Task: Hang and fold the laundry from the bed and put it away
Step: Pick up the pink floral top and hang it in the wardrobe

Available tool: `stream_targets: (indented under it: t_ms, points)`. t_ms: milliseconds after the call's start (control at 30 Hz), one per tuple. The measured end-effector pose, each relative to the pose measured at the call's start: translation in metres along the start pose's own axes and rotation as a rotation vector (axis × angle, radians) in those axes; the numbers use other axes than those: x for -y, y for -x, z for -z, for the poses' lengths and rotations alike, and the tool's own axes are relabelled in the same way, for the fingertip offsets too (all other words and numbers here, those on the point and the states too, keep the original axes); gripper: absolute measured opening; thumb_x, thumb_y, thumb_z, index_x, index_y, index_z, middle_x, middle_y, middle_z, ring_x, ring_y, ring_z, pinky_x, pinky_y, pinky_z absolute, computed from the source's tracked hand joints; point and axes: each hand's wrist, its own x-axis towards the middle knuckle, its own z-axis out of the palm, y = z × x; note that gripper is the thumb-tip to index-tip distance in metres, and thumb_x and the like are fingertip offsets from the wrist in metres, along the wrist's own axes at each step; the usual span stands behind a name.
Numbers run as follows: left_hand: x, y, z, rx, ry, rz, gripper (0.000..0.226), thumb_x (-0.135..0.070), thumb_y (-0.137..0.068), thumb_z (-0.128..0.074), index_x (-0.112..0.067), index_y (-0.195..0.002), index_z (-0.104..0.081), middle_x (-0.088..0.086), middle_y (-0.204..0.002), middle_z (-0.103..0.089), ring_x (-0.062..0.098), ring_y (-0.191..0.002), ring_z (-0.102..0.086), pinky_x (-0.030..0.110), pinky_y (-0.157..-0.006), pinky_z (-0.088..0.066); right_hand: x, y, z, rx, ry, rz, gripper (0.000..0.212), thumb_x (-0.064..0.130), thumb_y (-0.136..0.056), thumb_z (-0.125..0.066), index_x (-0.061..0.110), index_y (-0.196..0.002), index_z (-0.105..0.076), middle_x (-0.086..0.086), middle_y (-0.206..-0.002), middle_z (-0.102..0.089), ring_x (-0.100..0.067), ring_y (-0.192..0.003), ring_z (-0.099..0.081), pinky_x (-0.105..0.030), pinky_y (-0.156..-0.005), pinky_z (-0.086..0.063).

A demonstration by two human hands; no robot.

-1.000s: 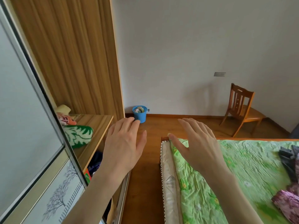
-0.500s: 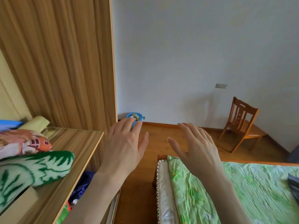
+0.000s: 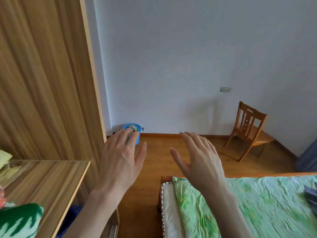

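Between garments: the left hand (image 3: pixel 120 158) and right hand (image 3: pixel 199 158) hung spread and empty; next likely reaching the dark grey laundry (image 3: pixel 311 194) at the green-sheeted bed's (image 3: pixel 257 203) right edge.

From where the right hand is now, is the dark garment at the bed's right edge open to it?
Probably yes: the right hand is open and empty above the bed's corner, and only bare green sheet lies between it and the dark garment.

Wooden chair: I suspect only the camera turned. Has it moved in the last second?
No. The wooden chair stands in the same spot below the wall socket; only the view shifted.
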Motion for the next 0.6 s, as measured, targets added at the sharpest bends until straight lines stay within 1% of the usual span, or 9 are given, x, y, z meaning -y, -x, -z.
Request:
stream_targets:
  t_ms: [100, 233, 367, 467, 600]
  points:
    - [0.013, -0.031, -0.025, 0.031, 0.006, -0.034, 0.047, -0.044, -0.109, -0.044, -0.012, -0.140, -0.059, 0.007, -0.137, -0.063, 0.024, -0.129, -0.058, 0.045, -0.107, -0.051, -0.009, -0.029, -0.029, 0.002, -0.011, 0.000, 0.061, 0.064, -0.102, -0.045, 0.021, -0.144, -0.058, 0.003, -0.142, -0.063, -0.019, -0.136, -0.055, -0.041, -0.116, -0.043]
    - [0.026, -0.079, -0.064, 0.021, 0.030, -0.049, 0.046, -0.041, -0.104, -0.051, -0.011, -0.138, -0.061, 0.007, -0.136, -0.063, 0.026, -0.129, -0.057, 0.046, -0.108, -0.049, -0.024, -0.074, -0.071, 0.005, -0.007, -0.011, 0.061, 0.063, -0.102, -0.045, 0.021, -0.144, -0.058, 0.002, -0.143, -0.063, -0.021, -0.137, -0.055, -0.042, -0.116, -0.044]
    - [0.037, -0.132, -0.106, 0.015, 0.032, -0.049, 0.049, -0.041, -0.105, -0.047, -0.008, -0.136, -0.063, 0.011, -0.137, -0.064, 0.029, -0.132, -0.057, 0.049, -0.109, -0.048, -0.042, -0.124, -0.114, 0.014, -0.014, -0.015, 0.061, 0.062, -0.102, -0.045, 0.020, -0.144, -0.059, 0.001, -0.142, -0.064, -0.021, -0.136, -0.057, -0.042, -0.115, -0.044]
    - [0.048, -0.173, -0.133, 0.040, 0.030, -0.043, 0.052, -0.044, -0.105, -0.042, -0.008, -0.136, -0.063, 0.011, -0.138, -0.063, 0.029, -0.134, -0.056, 0.050, -0.109, -0.049, -0.055, -0.167, -0.143, 0.057, -0.018, -0.023, 0.062, 0.064, -0.102, -0.043, 0.022, -0.146, -0.057, 0.002, -0.144, -0.063, -0.020, -0.137, -0.056, -0.042, -0.115, -0.044]
    - [0.064, -0.227, -0.171, 0.020, 0.034, -0.024, 0.053, -0.045, -0.105, -0.040, -0.009, -0.136, -0.063, 0.011, -0.138, -0.064, 0.029, -0.133, -0.056, 0.049, -0.109, -0.049, -0.074, -0.224, -0.180, 0.056, -0.023, -0.014, 0.062, 0.065, -0.103, -0.043, 0.023, -0.147, -0.056, 0.004, -0.145, -0.062, -0.019, -0.138, -0.054, -0.040, -0.115, -0.042]
